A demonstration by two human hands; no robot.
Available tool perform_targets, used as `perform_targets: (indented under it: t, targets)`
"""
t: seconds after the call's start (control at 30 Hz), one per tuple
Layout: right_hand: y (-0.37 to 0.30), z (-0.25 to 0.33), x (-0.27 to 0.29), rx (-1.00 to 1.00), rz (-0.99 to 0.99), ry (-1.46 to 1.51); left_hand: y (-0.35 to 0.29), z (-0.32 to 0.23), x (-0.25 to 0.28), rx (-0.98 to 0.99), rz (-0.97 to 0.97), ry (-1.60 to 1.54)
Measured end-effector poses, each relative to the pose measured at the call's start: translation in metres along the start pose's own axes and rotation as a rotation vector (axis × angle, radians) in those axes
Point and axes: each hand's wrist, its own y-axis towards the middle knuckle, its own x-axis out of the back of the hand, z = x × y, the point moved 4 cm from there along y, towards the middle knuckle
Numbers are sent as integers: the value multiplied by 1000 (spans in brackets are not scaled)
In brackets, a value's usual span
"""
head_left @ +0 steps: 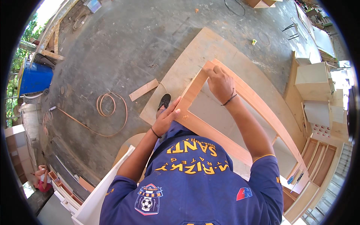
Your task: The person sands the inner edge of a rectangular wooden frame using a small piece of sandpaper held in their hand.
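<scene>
A long cabinet-like frame [195, 87] with light wood-coloured faces lies slantwise in front of me, with pale panels inside its openings. My left hand [167, 119] grips its near left corner, fingers along the outer edge and thumb on the face. A few small shavings or crumbs lie on the wood beside that thumb. At the far left corner of the frame, my right hand [220, 83] is closed, knuckles up, with its fingers pinched over the edge. Something thin seems to stick out from the fingertips, too small to name.
Under the frame lies a big brown board [204, 41]. Left of it are a short wood strip [144, 89] and a coil of edging band [106, 105] on the concrete floor. Cabinets [314, 79] stand at right; tools [296, 177] rest on the frame's far right end. Another person [43, 179] sits lower left.
</scene>
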Motion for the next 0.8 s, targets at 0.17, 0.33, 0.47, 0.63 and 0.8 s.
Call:
perform_targets:
  t: [0.17, 0.33, 0.47, 0.63, 0.8]
  targets:
    - [-38, 51, -8, 164, 52, 118, 1, 0, 0, 27, 43, -46]
    - [-14, 19, -8, 55, 40, 78, 1, -3, 0, 13, 102, -46]
    - [0, 3, 1, -30, 42, 25, 2, -3, -2, 22, 139, -65]
    - [-38, 57, 1, 165, 124, 139, 3, 0, -1, 14, 134, -38]
    - [4, -4, 9, -17, -14, 70, 1, -12, -5, 12, 125, -25]
